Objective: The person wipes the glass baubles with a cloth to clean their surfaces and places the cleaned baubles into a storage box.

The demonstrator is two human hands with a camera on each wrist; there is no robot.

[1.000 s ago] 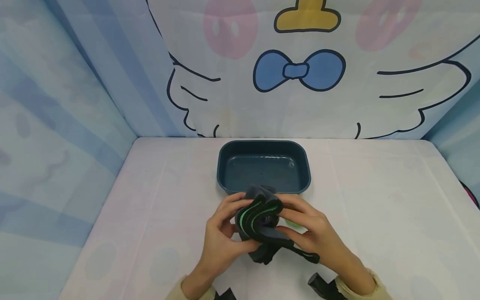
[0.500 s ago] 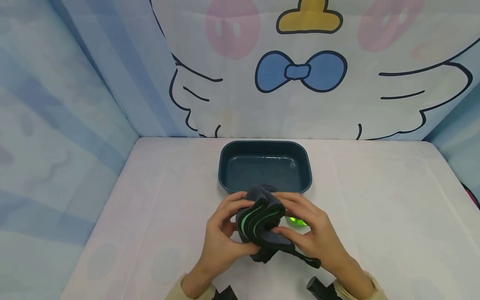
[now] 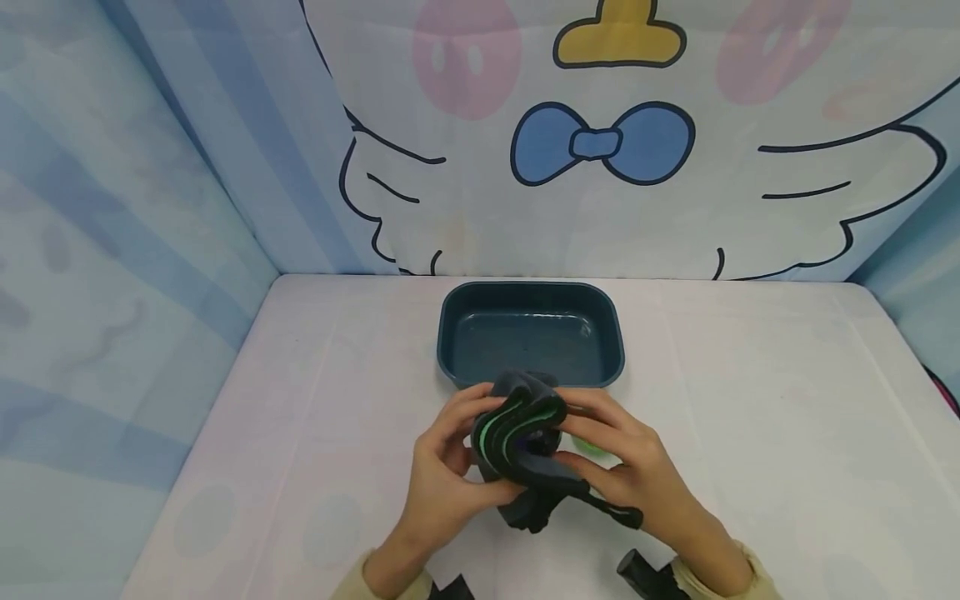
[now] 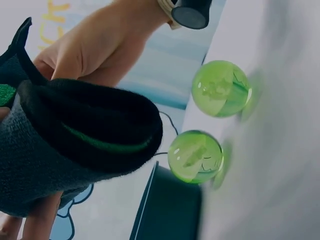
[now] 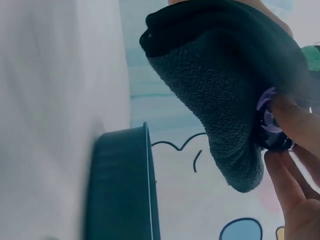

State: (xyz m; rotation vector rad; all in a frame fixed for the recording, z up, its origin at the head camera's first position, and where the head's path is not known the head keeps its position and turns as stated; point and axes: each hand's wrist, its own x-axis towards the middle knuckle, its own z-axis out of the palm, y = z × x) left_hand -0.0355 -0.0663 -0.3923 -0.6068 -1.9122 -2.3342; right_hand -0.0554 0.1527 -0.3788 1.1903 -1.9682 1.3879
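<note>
A thick dark grey cloth (image 3: 542,471) with green inside its folds is held up over the table, bent double. My left hand (image 3: 453,475) grips it from the left, thumb in front and fingers behind. From the right, my right hand (image 3: 633,458) pinches a small dark ball with purple swirls (image 5: 270,120) against the cloth, which partly hides the ball. Two clear green balls, a nearer one (image 4: 221,89) and another (image 4: 196,157), rest on the table in the left wrist view. In the head view the right hand mostly covers a green ball (image 3: 588,448).
A dark teal rectangular tub (image 3: 446,333) stands just beyond the hands, its near rim partly covered by the cloth. A white cloth covers the table (image 3: 337,417). Printed fabric walls (image 3: 600,225) rise at the back and sides.
The cloth and fingers shift slightly: half a second ago the fold hid the dark ball and more of the green ball showed. Both hands keep their holds.
</note>
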